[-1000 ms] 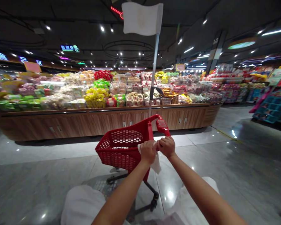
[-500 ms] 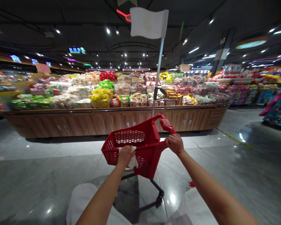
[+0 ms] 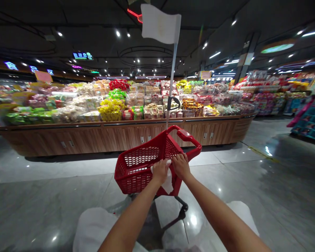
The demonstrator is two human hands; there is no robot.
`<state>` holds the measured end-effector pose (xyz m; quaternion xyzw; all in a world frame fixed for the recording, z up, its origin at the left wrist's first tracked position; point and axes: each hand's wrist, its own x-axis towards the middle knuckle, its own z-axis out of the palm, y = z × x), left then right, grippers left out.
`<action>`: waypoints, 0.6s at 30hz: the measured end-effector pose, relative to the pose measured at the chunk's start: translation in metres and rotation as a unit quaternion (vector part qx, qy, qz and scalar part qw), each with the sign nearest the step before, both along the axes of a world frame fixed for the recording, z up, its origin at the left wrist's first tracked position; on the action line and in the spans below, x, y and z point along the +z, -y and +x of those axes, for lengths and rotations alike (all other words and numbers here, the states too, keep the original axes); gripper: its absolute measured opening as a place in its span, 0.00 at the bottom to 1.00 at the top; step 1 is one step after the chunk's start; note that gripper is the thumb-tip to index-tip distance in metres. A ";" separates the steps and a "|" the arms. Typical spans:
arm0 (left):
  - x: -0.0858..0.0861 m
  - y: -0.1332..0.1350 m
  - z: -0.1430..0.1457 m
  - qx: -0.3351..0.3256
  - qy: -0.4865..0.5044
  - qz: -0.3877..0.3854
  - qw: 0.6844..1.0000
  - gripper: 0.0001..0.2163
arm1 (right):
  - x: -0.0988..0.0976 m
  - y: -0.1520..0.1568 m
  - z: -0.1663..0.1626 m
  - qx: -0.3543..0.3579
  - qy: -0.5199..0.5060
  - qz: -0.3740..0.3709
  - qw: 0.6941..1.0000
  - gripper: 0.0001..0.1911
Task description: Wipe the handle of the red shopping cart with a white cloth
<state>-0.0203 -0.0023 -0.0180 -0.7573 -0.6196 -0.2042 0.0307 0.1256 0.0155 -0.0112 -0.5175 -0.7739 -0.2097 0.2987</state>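
Note:
A small red plastic shopping cart (image 3: pixel 140 164) stands on the shiny grey floor in front of me, with a pole and white flag (image 3: pixel 160 25) rising from its back. My left hand (image 3: pixel 160 171) is closed on a white cloth (image 3: pixel 168 182) and presses it against the cart's near rim. My right hand (image 3: pixel 181 166) grips the same rim right beside it, below the red handle (image 3: pixel 190 137). The basket looks empty.
A long wooden display counter (image 3: pixel 120 134) piled with packaged snacks runs across ahead of the cart. More stocked shelves (image 3: pixel 265 94) and blue crates (image 3: pixel 309 122) stand at the right. Open tiled floor (image 3: pixel 42 196) lies to the left and right.
My left hand with the cloth moved right along the basket's rim to the near corner. My right hand came off the handle end onto the rim beside it. The cart turned slightly.

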 end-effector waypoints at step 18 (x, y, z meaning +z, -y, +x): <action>-0.001 0.012 -0.033 -0.003 -0.104 -0.122 0.987 0.19 | -0.004 0.012 0.031 0.005 -0.028 0.010 1.000 0.06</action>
